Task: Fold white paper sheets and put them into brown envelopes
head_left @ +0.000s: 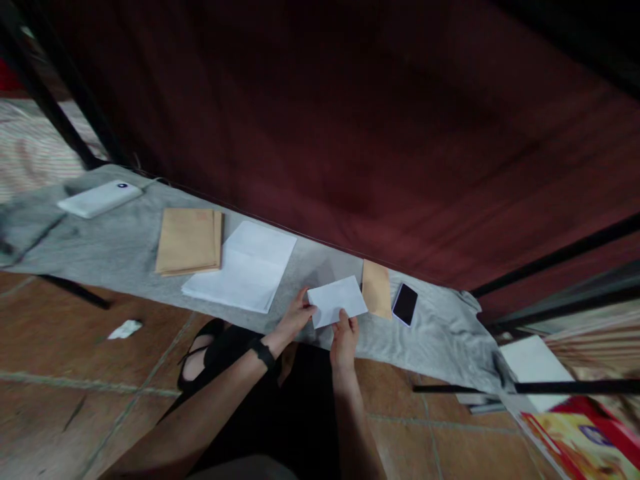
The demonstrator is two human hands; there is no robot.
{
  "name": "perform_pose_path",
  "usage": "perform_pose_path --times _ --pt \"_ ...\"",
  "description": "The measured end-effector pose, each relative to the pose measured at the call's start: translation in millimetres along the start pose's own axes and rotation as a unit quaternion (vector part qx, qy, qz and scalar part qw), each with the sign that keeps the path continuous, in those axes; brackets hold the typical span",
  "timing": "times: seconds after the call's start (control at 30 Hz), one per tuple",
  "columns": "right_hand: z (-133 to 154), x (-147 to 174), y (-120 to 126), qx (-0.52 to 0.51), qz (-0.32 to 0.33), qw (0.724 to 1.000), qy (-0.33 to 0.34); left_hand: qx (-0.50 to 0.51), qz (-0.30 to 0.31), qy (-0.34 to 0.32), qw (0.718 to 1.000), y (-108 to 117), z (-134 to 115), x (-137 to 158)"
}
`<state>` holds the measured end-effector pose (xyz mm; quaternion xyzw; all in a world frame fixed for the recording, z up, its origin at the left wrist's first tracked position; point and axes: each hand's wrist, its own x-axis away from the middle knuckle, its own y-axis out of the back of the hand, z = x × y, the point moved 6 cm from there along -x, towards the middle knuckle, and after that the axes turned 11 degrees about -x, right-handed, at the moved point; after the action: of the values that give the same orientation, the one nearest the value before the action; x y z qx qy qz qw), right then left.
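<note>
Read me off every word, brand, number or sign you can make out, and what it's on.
No text is legible.
Red and yellow package: blue logo-like patch, too blurred to read.
Brown envelopes: faint reddish mark near the top edge, too small to read.
Held white paper: no writing visible.
Phone: dark screen, nothing readable.

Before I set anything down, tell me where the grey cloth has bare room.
The grey cloth shows bare right of the phone, and also between the white device and the stacked brown envelopes. It is crowded where those envelopes overlap the white sheets, and where the left hand and right hand hold white paper near the single brown envelope.
</note>
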<state>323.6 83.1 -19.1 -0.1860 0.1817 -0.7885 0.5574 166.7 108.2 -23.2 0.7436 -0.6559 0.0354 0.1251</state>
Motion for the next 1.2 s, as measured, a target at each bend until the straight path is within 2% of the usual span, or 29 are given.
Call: perform_pose_path --times 0.1,0.23,0.33,0.43,0.53,0.6,0.7,0.83,1.07,1.2 --pt "-0.8 -6.3 17.5 0.000 -0.033 0.999 -0.014 -0.147 -0.024 -0.036 0.988 8.5 0.5 -5.4" --pt "-3.0 -20.4 37.7 0.064 -0.046 0.997 -0.019 -0.300 -0.055 -0.126 0.944 14.7 -6.5 -2.6" --pt "-9.9 -29.0 43.1 0.148 -0.003 0.988 -0.034 -0.418 -0.080 -0.186 0.886 14.3 -13.3 5.1" --pt "-15.0 -32.5 47.0 0.203 0.015 0.979 -0.027 -0.526 -0.103 -0.231 0.812 11.3 -20.0 13.1" --pt "-18.3 -33.6 49.7 0.217 0.014 0.976 -0.027 -0.590 -0.068 -0.302 0.745 -2.0 -22.4 21.2" --pt "-19.7 -34.2 50.4 0.221 0.016 0.975 -0.030 -0.603 -0.031 -0.345 0.719 -13.1 -18.9 27.7" --pt "-20.9 -35.6 51.1 0.227 0.021 0.973 -0.035 -0.601 0.009 -0.384 0.701 -25.3 -8.5 38.8" --pt "-22.2 -37.9 53.5 0.237 0.022 0.970 -0.038 -0.606 0.027 -0.388 0.694 -25.8 7.3 49.0" --pt "-22.5 -36.8 57.6 0.253 0.019 0.967 -0.036 -0.618 0.039 -0.378 0.688 -2.0 16.3 54.7" --pt "-22.2 -34.2 59.4 0.241 0.016 0.970 -0.030 -0.629 0.026 -0.374 0.681 26.1 10.5 55.0"
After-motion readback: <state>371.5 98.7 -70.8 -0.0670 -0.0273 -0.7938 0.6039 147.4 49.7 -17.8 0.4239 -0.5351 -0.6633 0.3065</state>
